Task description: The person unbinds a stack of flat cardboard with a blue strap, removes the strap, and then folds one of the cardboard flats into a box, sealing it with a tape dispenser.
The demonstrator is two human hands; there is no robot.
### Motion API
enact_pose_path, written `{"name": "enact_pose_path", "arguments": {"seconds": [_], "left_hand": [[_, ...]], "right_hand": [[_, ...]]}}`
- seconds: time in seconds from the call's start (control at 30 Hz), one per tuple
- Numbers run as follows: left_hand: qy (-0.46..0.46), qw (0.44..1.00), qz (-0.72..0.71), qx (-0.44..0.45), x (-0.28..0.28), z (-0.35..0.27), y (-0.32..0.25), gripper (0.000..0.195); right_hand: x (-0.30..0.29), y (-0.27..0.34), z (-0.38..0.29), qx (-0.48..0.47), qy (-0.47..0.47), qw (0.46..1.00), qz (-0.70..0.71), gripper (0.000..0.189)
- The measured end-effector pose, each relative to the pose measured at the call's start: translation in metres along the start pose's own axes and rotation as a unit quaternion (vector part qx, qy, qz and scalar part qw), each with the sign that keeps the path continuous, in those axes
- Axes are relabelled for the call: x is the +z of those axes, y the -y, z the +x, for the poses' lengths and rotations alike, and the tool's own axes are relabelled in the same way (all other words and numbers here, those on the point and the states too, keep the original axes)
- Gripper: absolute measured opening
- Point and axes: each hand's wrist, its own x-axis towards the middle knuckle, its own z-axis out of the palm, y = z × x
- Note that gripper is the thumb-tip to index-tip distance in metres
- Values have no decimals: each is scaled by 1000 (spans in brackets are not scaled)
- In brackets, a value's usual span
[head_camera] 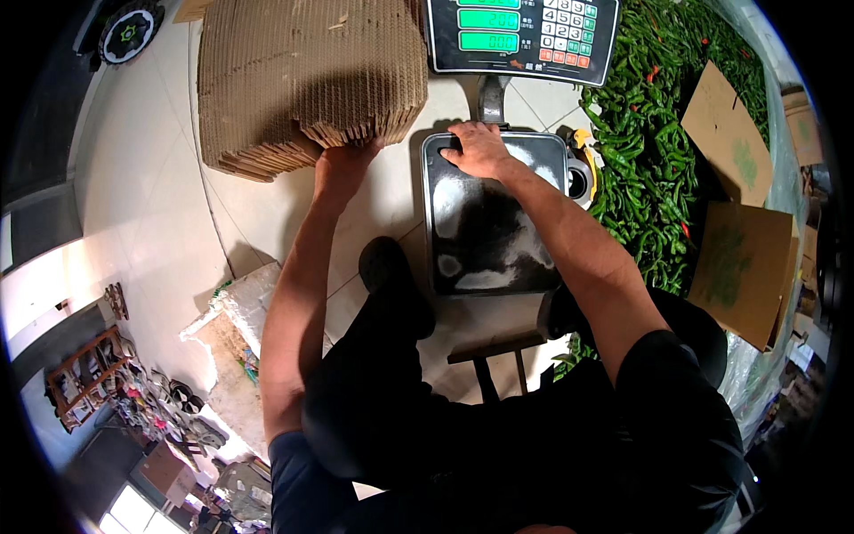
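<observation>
My left hand reaches into the near edge of a tall stack of flattened corrugated cardboard. Its fingers are hidden among the sheets, so their grip does not show. My right hand lies at the far edge of a digital platform scale's black metal pan, thumb spread from the fingers. Nothing shows in that hand. Beyond the pan stands the scale's lit display and keypad, on a metal post.
A large heap of green chili peppers, with a few red ones, covers the right side. Cardboard pieces and an open carton rest against it. Beside the pan lies a tape dispenser. A worn foam box sits at left.
</observation>
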Motion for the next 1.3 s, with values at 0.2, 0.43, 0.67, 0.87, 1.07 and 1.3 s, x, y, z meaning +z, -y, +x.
{"name": "enact_pose_path", "arguments": {"seconds": [0.2,0.43,0.67,0.87,1.07,1.3], "left_hand": [[-42,990,-133,-24,3,-13,2,36],[15,988,-121,-93,52,-79,48,32],[119,977,-136,-115,56,-116,57,39],[117,969,-134,-173,67,-156,78,37],[122,963,-159,-180,75,-154,77,37],[67,979,-146,-128,83,-136,89,34]], "right_hand": [[-7,12,-6,-3,44,999,3,74],[-13,-14,60,-48,-101,991,69,64],[-51,-20,142,96,51,993,-51,57],[-21,-13,151,130,82,988,-31,52],[-5,15,122,134,99,986,4,48],[-4,6,71,31,-29,998,54,42]]}}
